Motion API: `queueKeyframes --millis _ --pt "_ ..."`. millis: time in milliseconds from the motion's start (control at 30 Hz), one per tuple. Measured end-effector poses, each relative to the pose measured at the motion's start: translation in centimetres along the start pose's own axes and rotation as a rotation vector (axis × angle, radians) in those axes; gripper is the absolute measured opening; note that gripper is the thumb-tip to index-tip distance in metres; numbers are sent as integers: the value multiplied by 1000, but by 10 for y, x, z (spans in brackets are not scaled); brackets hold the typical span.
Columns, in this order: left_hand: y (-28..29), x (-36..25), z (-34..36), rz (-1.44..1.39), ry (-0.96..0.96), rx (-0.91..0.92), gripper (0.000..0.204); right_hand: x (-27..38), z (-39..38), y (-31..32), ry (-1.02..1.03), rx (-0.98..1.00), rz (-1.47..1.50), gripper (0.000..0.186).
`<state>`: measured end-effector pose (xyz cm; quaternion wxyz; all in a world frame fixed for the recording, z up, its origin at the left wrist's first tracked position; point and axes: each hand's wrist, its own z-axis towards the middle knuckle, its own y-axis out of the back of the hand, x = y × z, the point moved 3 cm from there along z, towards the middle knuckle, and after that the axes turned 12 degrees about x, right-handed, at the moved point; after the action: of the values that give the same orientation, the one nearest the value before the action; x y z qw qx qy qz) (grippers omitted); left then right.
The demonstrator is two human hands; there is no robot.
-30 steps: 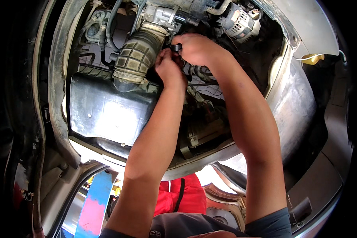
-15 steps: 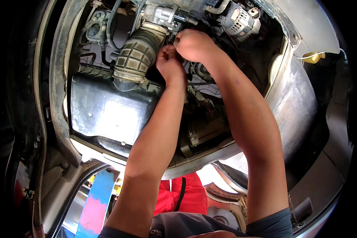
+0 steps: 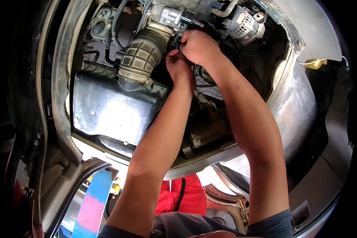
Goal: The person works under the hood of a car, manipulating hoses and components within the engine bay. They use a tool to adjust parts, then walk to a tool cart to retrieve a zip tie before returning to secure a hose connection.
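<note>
Both of my hands are inside a vehicle's engine bay, close together beside the ribbed air intake hose (image 3: 144,52). My left hand (image 3: 180,67) has its fingers bent and pinched toward the right hand. Just above and to its right is my right hand (image 3: 201,47), curled closed with its fingertips turned away. What the fingers hold is too small and hidden to make out; a thin wire or thread seems to run near them. A silver metal throttle body (image 3: 171,16) lies just beyond the hands, at the hose's upper end.
A black plastic air filter box (image 3: 103,107) fills the bay's near left. At the far right sits an alternator (image 3: 245,25). Dark hoses (image 3: 117,27) run along the far left. The painted bay edge (image 3: 202,162) crosses under my forearms, and a blue and pink board (image 3: 92,204) stands at lower left.
Seen in the picture, the engine bay and both hands have shifted slightly right and down. My hands remain together beside the hose, with the left fingers slightly more spread.
</note>
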<state>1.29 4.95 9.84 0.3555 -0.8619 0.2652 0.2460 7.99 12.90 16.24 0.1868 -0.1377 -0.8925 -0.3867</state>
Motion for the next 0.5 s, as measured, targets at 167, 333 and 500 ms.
queueKeyframes --millis 167,333,500 --pt "0 1 0 -182 149 67 21 1 0 0 28 45 -36 30" --pt "-1 6 4 -253 175 158 15 -2 3 -4 59 -46 -82 29" --pt "11 10 12 -194 140 141 18 1 5 8 140 171 141 29"
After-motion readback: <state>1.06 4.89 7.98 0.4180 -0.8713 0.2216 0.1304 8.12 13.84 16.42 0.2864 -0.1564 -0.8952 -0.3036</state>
